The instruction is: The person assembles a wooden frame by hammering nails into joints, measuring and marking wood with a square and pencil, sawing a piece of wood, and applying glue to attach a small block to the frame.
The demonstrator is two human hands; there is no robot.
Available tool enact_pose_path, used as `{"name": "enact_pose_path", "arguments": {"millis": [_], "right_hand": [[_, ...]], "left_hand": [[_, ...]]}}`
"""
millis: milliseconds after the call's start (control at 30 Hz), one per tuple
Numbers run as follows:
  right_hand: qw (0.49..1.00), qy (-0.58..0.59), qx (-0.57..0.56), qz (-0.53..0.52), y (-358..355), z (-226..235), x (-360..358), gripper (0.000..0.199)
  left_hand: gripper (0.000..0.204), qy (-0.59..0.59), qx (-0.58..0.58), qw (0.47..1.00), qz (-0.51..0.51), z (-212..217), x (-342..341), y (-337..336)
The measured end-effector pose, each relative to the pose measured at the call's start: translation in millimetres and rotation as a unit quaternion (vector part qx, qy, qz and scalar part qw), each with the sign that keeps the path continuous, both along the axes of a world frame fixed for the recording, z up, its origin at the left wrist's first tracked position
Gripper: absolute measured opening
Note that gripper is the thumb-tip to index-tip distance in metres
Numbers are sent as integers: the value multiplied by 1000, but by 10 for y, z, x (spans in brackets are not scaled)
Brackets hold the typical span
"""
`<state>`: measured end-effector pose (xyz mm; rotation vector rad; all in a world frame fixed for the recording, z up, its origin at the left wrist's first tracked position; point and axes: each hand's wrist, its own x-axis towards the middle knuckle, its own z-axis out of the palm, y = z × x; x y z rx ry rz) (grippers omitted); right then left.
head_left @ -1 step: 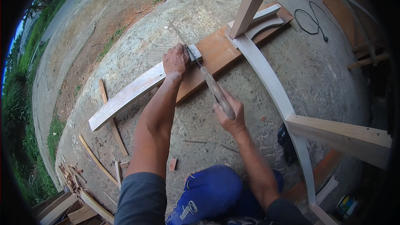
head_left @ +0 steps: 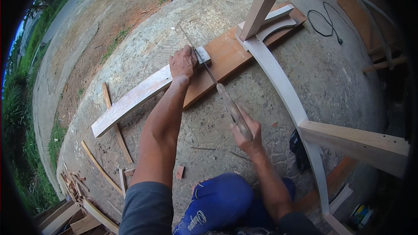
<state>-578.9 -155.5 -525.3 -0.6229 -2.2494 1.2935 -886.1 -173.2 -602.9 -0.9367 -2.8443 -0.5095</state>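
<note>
A pale curved wooden piece [head_left: 135,95] rests with its far end on a brown board [head_left: 224,56]. My left hand [head_left: 183,63] grips that piece near its far end, fingers curled over its edge. Close beside those fingers, the thin blade of a handsaw [head_left: 205,65] crosses the wood. My right hand [head_left: 248,137] is closed round the saw's worn handle [head_left: 233,109], nearer to my body. Whether the blade has cut into the wood cannot be made out.
A frame of curved pale wood [head_left: 283,87] with upright posts [head_left: 265,6] stands at the right. A black cord with a plug [head_left: 333,28] lies beyond it. Thin strips [head_left: 102,165] and scrap wood [head_left: 65,217] lie at the left. My blue-clad knee [head_left: 222,196] is at the bottom.
My right hand has drawn the saw back toward me and slightly right, so its handle sits farther from the board. My left hand stays on the curved piece.
</note>
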Motion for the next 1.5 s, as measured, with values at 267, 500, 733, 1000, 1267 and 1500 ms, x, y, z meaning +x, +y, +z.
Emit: {"name": "enact_pose_path", "arguments": {"millis": [267,500,733,1000,1267,1500], "right_hand": [[997,1,80,-24,-363,-387,974,57],[998,50,36,-10,-3,-476,17,59],[990,-52,133,19,-471,-451,1382,55],[999,42,-2,-21,27,-307,-221,58],[999,5,33,0,-298,253,830,59],[999,38,-15,-16,-6,-386,-160,61]], "left_hand": [[21,10,-16,1000,-10,105,-27,-77],[24,8,-12,1000,-10,28,-3,17],[24,9,-7,1000,6,178,0,-91],[24,12,-15,1000,-3,-5,-10,8],[22,8,-8,1000,4,135,-6,-87],[20,6,-12,1000,-6,23,5,14]]}}
